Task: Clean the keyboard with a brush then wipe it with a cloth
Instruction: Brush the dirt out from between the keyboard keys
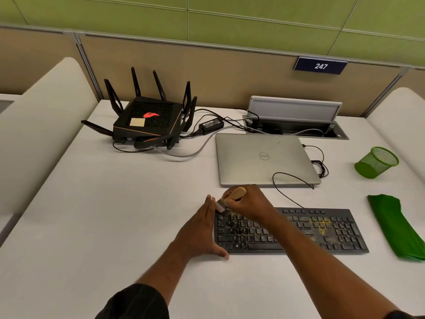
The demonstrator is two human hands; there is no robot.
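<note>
A black keyboard [322, 231] lies on the white desk, speckled with yellow crumbs on its left keys and near the number pad. My right hand [249, 202] grips a wooden-handled brush [231, 198], whose bristles touch the keyboard's top-left corner. With straight fingers my left hand [202, 231] presses flat against the keyboard's left edge, thumb at the front corner. A folded green cloth [395, 226] lies on the desk to the right of the keyboard.
A closed silver laptop [264, 157] sits just behind the keyboard, with the keyboard's cable looping over it. A black router [149, 120] with antennas stands at the back left. A green mesh cup [377, 162] lies tipped at the right. An open cable hatch [296, 125] sits behind.
</note>
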